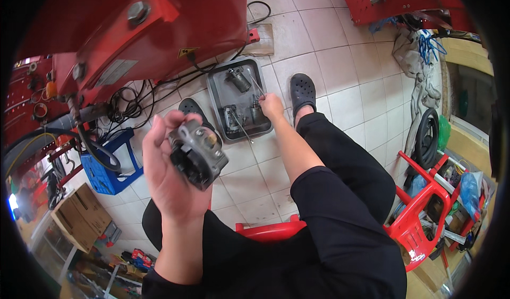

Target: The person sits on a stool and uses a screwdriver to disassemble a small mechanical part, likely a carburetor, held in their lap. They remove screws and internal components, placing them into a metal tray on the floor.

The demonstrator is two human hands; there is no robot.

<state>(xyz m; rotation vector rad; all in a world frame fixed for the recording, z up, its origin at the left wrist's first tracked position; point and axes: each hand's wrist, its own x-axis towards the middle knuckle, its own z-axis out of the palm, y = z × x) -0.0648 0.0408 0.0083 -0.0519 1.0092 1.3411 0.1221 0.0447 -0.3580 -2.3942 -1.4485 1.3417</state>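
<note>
My left hand (pixel 170 177) is raised at the lower left, its fingers wrapped round a grey metal housing with a dark opening (pixel 199 153). My right hand (pixel 271 106) reaches into a grey metal tray (pixel 220 71), fingers closed on a long slim metal tool (pixel 257 86) near a metal part (pixel 254 114). Also in the tray are a cylindrical metal part (pixel 238 80) and another metal assembly (pixel 230 119) with a rod lying across the tray's lower edge.
Red machinery (pixel 122 28) with cables fills the upper left. A blue plastic step stool (pixel 96 177) and a cardboard box (pixel 82 219) are at the left. A red plastic chair (pixel 417 232) stands at the right. My feet in dark clogs flank the tray on the tiled floor.
</note>
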